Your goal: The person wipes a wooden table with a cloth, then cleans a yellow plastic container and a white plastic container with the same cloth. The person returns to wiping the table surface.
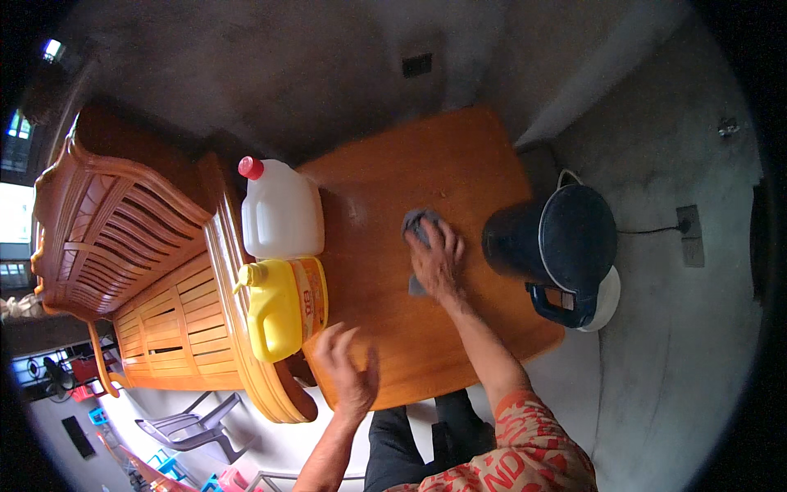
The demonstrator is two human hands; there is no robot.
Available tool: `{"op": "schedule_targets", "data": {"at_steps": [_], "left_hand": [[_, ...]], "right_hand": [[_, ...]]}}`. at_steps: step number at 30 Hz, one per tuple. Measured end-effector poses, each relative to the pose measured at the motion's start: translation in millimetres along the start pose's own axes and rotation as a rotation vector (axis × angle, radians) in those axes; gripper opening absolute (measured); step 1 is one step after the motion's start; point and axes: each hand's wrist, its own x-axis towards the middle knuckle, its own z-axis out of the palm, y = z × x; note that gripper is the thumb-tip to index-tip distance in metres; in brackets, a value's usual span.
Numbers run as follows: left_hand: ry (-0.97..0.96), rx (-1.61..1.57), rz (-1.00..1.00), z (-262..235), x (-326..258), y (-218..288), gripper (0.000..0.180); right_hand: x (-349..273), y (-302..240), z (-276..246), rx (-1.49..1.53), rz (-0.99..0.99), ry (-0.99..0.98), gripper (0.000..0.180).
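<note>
My right hand (pixel 437 259) presses a crumpled grey cloth (pixel 418 220) onto the middle of a brown wooden table (pixel 393 180), fingers bent over it. Part of the cloth is hidden under the hand. My left hand (pixel 348 366) is empty and raised at the table's near left edge, its fingers loosely curled and apart. Just beyond it stands a yellow jug (pixel 275 310) with a handle and a printed label. Behind that is a whitish plastic jug (pixel 284 209) with a red cap.
At the table's right is a dark blue lidded vessel (pixel 578 238) with a handle, beside a white round object (pixel 607 302). A cord runs to a wall socket (pixel 690 235). Left of the table stands a slatted wooden bench (pixel 176 320); a grey plastic chair (pixel 190 426) is lower left.
</note>
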Motion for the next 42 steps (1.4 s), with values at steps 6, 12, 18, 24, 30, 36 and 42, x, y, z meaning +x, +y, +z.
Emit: {"op": "schedule_targets", "data": {"at_steps": [6,12,18,24,30,36,42], "left_hand": [[-0.249,-0.09,-0.047,91.1,11.6,-47.9,0.076],[-0.546,0.024,-0.094,99.8,59.4,-67.7,0.121],[-0.742,0.232,-0.163,95.8,92.3,-64.4,0.139],[-0.74,0.234,-0.192,104.7,92.8,-79.4,0.152],[-0.674,0.156,-0.19,110.9,88.4,-89.8,0.155],[-0.722,0.134,-0.23,110.6,90.5,-89.2,0.155],[-0.723,0.095,-0.226,108.9,93.1,-89.9,0.154]], "right_hand": [[-50.7,-1.8,11.6,0.298,-0.2,-0.073,0.042],[-6.6,4.5,21.4,0.046,-0.044,0.263,0.037],[57.7,33.7,26.8,-0.034,-0.013,0.245,0.027],[96.6,43.0,34.8,-0.112,0.084,0.244,0.027],[69.8,24.7,32.1,-0.084,-0.049,0.09,0.028],[15.5,-1.7,30.2,0.079,-0.196,-0.004,0.027],[90.6,29.0,43.1,0.025,-0.148,0.148,0.025]]}}
